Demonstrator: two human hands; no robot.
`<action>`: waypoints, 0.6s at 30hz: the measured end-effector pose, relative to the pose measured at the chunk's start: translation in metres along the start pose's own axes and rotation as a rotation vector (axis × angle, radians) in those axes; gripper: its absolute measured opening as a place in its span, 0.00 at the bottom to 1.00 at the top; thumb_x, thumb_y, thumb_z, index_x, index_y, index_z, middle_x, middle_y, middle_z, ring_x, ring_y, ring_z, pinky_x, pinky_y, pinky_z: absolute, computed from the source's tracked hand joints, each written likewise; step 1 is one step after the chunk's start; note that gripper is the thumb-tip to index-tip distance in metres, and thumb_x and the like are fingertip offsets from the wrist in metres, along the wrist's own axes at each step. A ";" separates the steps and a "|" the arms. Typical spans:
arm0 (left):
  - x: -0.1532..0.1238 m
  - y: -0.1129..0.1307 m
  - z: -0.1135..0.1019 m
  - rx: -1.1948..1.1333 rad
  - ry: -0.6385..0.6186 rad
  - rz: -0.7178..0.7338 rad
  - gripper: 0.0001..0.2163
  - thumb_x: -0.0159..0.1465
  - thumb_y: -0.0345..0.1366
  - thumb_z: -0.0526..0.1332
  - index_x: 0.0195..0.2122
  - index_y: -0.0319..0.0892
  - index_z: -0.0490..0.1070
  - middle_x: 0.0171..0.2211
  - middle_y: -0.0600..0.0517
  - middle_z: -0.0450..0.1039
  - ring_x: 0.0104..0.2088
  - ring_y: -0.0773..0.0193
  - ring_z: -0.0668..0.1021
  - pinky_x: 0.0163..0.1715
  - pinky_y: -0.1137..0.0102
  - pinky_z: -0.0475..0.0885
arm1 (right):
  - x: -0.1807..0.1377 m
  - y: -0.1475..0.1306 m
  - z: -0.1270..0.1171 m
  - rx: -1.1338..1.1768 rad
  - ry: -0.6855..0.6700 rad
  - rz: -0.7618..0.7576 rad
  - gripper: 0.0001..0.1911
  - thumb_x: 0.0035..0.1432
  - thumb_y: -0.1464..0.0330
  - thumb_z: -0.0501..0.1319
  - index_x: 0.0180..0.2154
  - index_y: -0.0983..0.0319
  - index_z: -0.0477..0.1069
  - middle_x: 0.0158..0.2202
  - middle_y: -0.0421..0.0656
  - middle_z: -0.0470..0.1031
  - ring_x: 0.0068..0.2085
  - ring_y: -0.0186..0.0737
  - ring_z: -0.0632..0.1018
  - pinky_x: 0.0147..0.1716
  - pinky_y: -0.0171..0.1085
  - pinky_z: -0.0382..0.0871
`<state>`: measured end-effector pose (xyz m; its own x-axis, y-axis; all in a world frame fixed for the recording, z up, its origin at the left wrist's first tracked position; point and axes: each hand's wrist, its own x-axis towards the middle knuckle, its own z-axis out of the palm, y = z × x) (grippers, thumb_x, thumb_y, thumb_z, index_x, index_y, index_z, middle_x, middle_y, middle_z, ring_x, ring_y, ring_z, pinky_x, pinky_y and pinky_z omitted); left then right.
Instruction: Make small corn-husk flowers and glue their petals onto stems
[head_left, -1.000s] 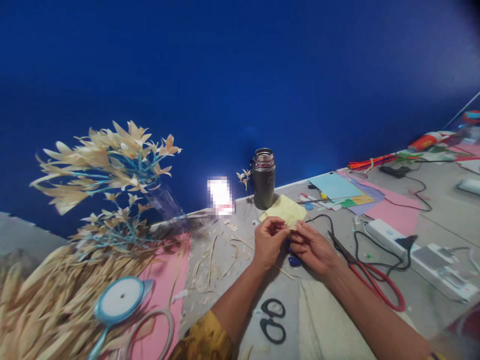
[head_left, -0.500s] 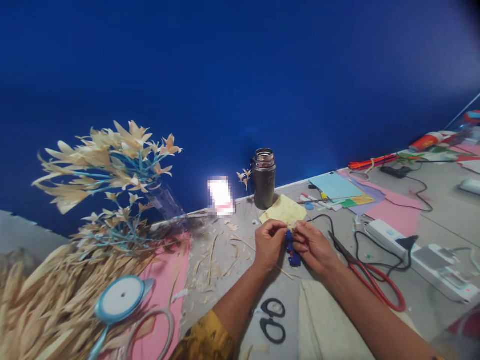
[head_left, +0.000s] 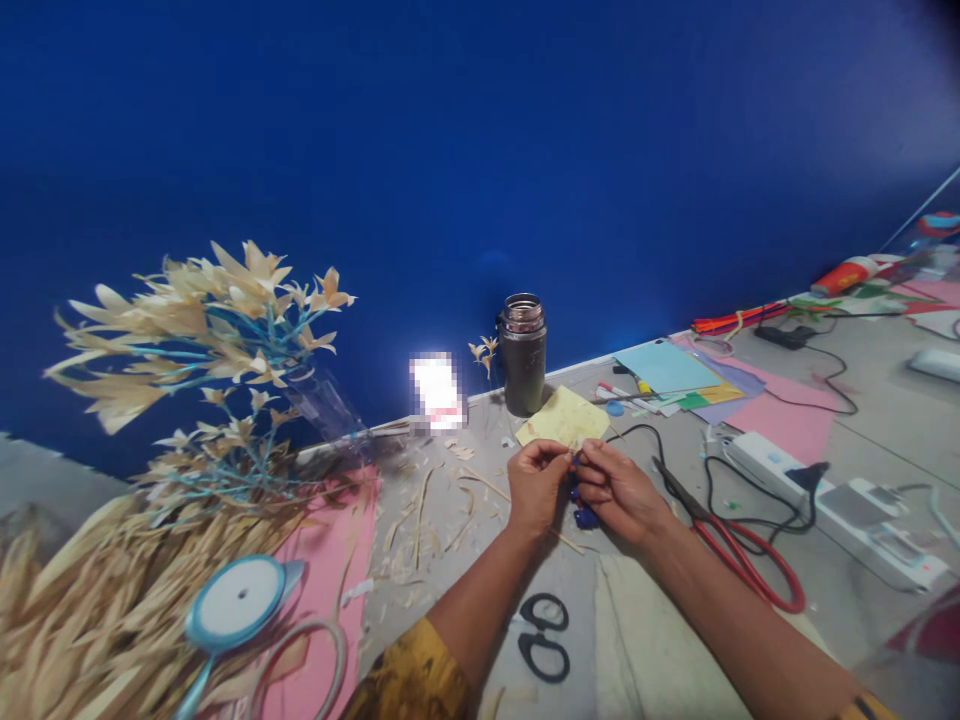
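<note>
My left hand point(head_left: 538, 487) and my right hand point(head_left: 616, 487) meet fingertip to fingertip above the table, thumbs and forefingers pinched. A tiny pale bit shows where the fingertips come together, too small to name. Under my right fingers lies a dark blue object point(head_left: 587, 516), largely covered, its kind unclear. Just beyond the fingertips is a yellow paper sheet point(head_left: 568, 416). Near my right forearm rest red-handled scissors point(head_left: 742, 563). Black-handled scissors point(head_left: 546, 637) lie between my forearms, their blades hard to make out.
Left, dried-petal flowers point(head_left: 247, 290) on blue stems lean above a heap of husks point(head_left: 90, 590). A blue-edged tape roll point(head_left: 238, 598) rests there. An open dark flask point(head_left: 523, 355) stands by the blue wall. At right are a power strip point(head_left: 847, 510) with cables and coloured paper point(head_left: 667, 368).
My fingertips have drawn closer together, and my right fingers now cover more of the blue object. The whole view has shifted slightly.
</note>
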<state>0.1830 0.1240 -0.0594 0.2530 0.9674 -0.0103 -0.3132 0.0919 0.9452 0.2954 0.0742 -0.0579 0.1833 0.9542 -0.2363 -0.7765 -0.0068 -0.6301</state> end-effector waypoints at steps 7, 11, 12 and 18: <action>0.001 -0.001 -0.002 0.024 0.000 0.054 0.06 0.49 0.31 0.71 0.28 0.40 0.76 0.26 0.54 0.75 0.27 0.68 0.74 0.31 0.71 0.69 | -0.003 -0.003 0.004 -0.059 0.018 -0.065 0.19 0.44 0.66 0.79 0.29 0.62 0.70 0.23 0.30 0.59 0.20 0.21 0.56 0.13 0.19 0.51; 0.001 0.000 -0.002 0.000 -0.020 0.074 0.09 0.49 0.31 0.71 0.32 0.41 0.76 0.27 0.54 0.75 0.29 0.67 0.76 0.32 0.72 0.70 | -0.004 -0.004 0.006 -0.101 0.017 -0.085 0.20 0.44 0.64 0.79 0.29 0.62 0.70 0.22 0.31 0.59 0.19 0.21 0.55 0.13 0.20 0.50; 0.000 0.000 -0.002 -0.009 -0.026 0.073 0.10 0.49 0.31 0.71 0.33 0.41 0.76 0.27 0.54 0.75 0.29 0.67 0.76 0.32 0.71 0.70 | -0.005 -0.004 0.006 -0.110 0.017 -0.089 0.20 0.44 0.64 0.79 0.29 0.62 0.70 0.22 0.30 0.59 0.19 0.21 0.55 0.13 0.20 0.49; -0.001 0.002 -0.001 -0.013 -0.044 0.065 0.11 0.49 0.29 0.71 0.34 0.41 0.74 0.26 0.54 0.75 0.28 0.67 0.77 0.32 0.71 0.70 | -0.005 -0.004 0.008 -0.150 0.022 -0.112 0.20 0.43 0.62 0.79 0.29 0.62 0.71 0.20 0.30 0.58 0.19 0.22 0.54 0.14 0.21 0.47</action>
<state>0.1813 0.1235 -0.0581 0.2712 0.9603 0.0655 -0.3420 0.0326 0.9391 0.2929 0.0716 -0.0481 0.2783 0.9447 -0.1737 -0.6519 0.0530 -0.7564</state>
